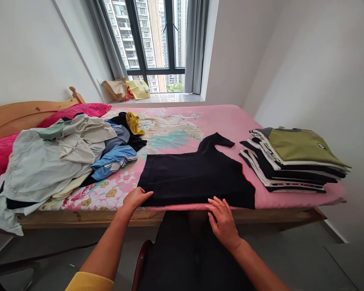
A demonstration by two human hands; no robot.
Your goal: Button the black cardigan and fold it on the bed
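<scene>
A black T-shirt (188, 178) with a red line at its collar lies folded lengthwise near the bed's front edge. Its hem faces left, its collar right, and one sleeve sticks out at the far side. My left hand (136, 199) pinches the near hem corner, thumb on top and the other fingers partly hidden. At the shirt's near folded edge, my right hand (221, 220) rests with fingers apart, the fingertips touching or just above the cloth.
Loose clothes (54, 161) lie heaped on the bed's left side. On the right stands a stack of folded clothes (297, 157), an olive shirt on top. The pink floral sheet (224, 117) covers the bed. Bags (138, 89) sit on the windowsill.
</scene>
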